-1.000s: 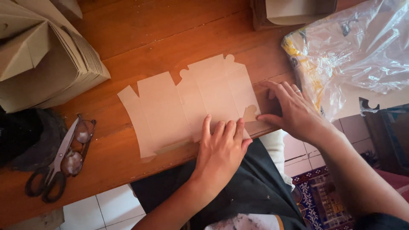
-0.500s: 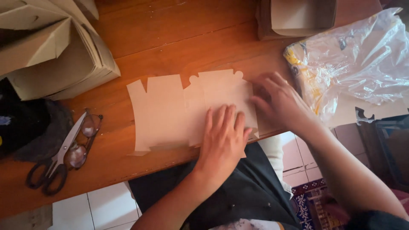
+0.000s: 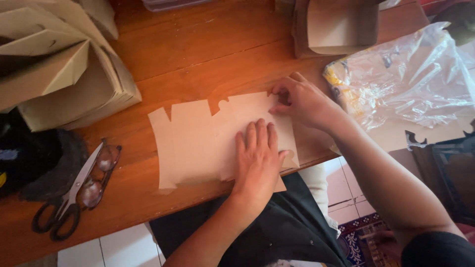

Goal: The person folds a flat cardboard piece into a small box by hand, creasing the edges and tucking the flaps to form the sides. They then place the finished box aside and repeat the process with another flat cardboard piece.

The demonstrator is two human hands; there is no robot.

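on the wooden bench (image 3: 208, 44) the left hand (image 3: 257, 158) lies open and flat on thin, bendy brown card (image 3: 198, 143), light to lift, while the right hand (image 3: 302, 101) pinches its top edge.

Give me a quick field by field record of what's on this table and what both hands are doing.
Surface: wooden table
Left hand: flat on the cardboard box blank
Right hand: pinching the blank's top right edge
Left side: scissors lying over eyeglasses, stack of folded cardboard
Right side: clear plastic bag
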